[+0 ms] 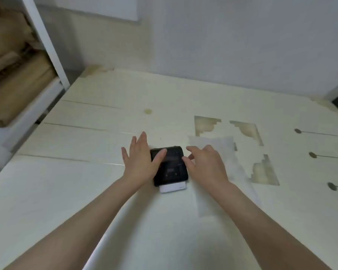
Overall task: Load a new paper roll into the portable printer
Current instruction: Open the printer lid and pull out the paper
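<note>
The black printer [169,166] lies flat on the desk [86,191], white paper [172,188] at its near edge; left hand [140,162] splayed, right hand [204,164] loosely curled, both empty. Steady the body, then find the lid catch

The printer [169,166] lies flat on the table [98,191], near its middle. A paper strip [173,188] sticks out of its near edge. The left hand [140,162] is just left of it, thumb on top; the right hand [204,164] just right, over a sheet [222,145] lying right of the printer. Shelves [18,90] stand at far left.
</note>
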Tool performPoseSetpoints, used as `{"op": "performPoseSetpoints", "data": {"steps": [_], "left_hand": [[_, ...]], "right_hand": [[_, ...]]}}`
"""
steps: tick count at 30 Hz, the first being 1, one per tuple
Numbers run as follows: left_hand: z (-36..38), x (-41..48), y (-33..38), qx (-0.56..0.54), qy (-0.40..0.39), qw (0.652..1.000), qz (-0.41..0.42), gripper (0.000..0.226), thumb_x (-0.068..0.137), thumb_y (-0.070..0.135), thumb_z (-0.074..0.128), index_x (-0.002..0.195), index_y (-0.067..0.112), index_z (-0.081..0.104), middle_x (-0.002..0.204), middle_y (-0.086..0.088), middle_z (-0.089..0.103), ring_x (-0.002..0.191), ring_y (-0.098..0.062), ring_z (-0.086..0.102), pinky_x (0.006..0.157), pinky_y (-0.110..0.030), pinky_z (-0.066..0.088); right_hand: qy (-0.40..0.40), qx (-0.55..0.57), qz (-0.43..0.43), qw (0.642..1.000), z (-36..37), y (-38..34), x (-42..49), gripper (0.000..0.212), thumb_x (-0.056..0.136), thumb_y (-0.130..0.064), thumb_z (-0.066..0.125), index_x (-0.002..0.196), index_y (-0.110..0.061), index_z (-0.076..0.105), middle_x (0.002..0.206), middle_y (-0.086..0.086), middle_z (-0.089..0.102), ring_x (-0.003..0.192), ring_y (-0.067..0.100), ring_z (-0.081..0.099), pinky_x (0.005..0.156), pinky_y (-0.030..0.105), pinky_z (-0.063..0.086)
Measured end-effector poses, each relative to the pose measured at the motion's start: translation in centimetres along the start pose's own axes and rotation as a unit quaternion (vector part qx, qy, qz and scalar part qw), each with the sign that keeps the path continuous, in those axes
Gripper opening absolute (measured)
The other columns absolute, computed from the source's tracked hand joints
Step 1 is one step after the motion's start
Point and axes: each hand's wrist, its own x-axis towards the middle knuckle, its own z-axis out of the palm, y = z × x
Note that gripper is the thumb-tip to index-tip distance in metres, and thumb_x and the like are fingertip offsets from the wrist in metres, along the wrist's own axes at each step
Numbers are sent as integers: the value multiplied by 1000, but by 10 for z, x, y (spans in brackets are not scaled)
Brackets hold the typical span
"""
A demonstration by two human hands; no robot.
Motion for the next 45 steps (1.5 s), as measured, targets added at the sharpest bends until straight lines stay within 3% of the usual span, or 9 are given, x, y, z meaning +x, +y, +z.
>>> {"op": "performPoseSetpoints", "data": {"steps": [4, 8, 11, 14, 20, 24, 29, 34, 45], "left_hand": [[18, 5, -27, -103, 18, 995, -5, 72, 91, 53, 51, 140, 2, 36, 142, -14, 50, 139, -31, 38, 116, -48, 24], [39, 0, -40, -151, 31, 987, 34, 57, 99, 47, 42, 145, 13, 40, 144, -1, 53, 136, -19, 44, 119, -40, 16], [47, -5, -43, -179, 71, 979, 72, 37, 100, 43, 40, 124, 20, 58, 121, 7, 67, 119, -17, 56, 105, -31, 28], [54, -19, -45, -259, 95, 958, 82, 32, 99, 43, 42, 123, 27, 58, 114, 13, 67, 110, -13, 61, 100, -38, 46], [53, -34, -51, -380, 136, 910, 89, 48, 98, 34, 52, 143, 22, 45, 132, 10, 55, 110, -6, 59, 102, -30, 46], [45, -33, -57, -510, 88, 854, 49, 43, 92, 36, 57, 132, 17, 55, 128, -8, 64, 113, -27, 66, 97, -49, 53], [45, -31, -53, -528, 42, 846, 67, 26, 102, 25, 45, 119, 16, 62, 117, -8, 70, 102, -25, 70, 84, -42, 56], [44, -26, -52, -525, 14, 847, 82, 21, 101, 28, 49, 110, 19, 66, 106, 0, 73, 93, -18, 72, 72, -31, 57], [45, -24, -49, -530, 39, 843, 83, 19, 100, 30, 52, 100, 22, 70, 102, -2, 74, 92, -19, 72, 80, -38, 60]], "right_hand": [[48, -14, -6, 999, 40, 0, -16, 40, 99, -36, 46, 133, -18, 53, 95, 9, 66, 97, 28, 54, 85, 38, 47], [150, -24, -27, 988, 72, 3, -20, 36, 97, -27, 46, 126, -12, 59, 76, 10, 63, 79, 29, 51, 70, 40, 46], [220, 6, -38, 975, 90, 6, -23, 33, 95, -23, 50, 121, -9, 63, 69, 9, 64, 75, 29, 51, 65, 41, 47], [274, 54, -64, 958, 103, 9, -32, 32, 93, -18, 52, 120, -7, 63, 67, 9, 63, 76, 31, 50, 65, 44, 49], [216, 173, -102, 955, 105, 11, -55, 46, 95, -18, 57, 140, -17, 49, 81, -12, 51, 102, 23, 49, 79, 26, 41], [134, 363, -68, 920, 96, 10, -61, 50, 96, -20, 55, 145, -19, 43, 113, -27, 55, 102, -6, 58, 87, 9, 42], [69, 443, -53, 892, 94, 15, -58, 56, 89, -39, 53, 141, -22, 49, 135, -8, 61, 124, 8, 57, 107, 40, 45], [48, 461, -74, 883, 84, 22, -62, 33, 100, -15, 49, 126, -28, 63, 117, -12, 72, 112, 5, 64, 106, 38, 46], [107, 472, -90, 870, 86, 20, -64, 30, 99, -14, 53, 118, -33, 66, 110, -13, 74, 107, 4, 66, 98, 30, 51]]}}
